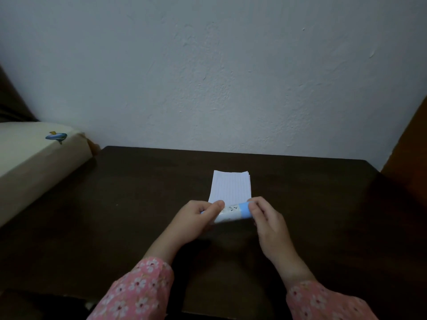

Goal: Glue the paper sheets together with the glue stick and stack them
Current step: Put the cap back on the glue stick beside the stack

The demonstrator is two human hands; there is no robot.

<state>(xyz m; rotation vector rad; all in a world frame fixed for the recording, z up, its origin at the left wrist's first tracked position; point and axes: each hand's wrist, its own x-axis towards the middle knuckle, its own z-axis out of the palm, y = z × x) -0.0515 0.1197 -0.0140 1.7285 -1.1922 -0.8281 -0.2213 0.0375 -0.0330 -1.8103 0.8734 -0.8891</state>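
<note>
While you look down at the dark table [138, 204], these lines run from your left to your right.

Cushion: a cream cushion [34, 162] with a small blue print lies at the far left edge, well apart from your hands.

Left sleeve: pink with white flowers [138, 289], low in the view.

Left hand: your left hand [196, 218] is closed round the white end of the glue stick, thumb on top.

Glue stick: the glue stick [232, 213] lies sideways between both hands, just above the table, with its blue part to the right.

Paper: a small stack of lined sheets [231, 185] lies flat just beyond the stick; its near edge is hidden by your fingers.

Right hand: your right hand [265, 215] pinches the blue end with its fingertips.

Right sleeve: the same pink print [323, 301].
</note>
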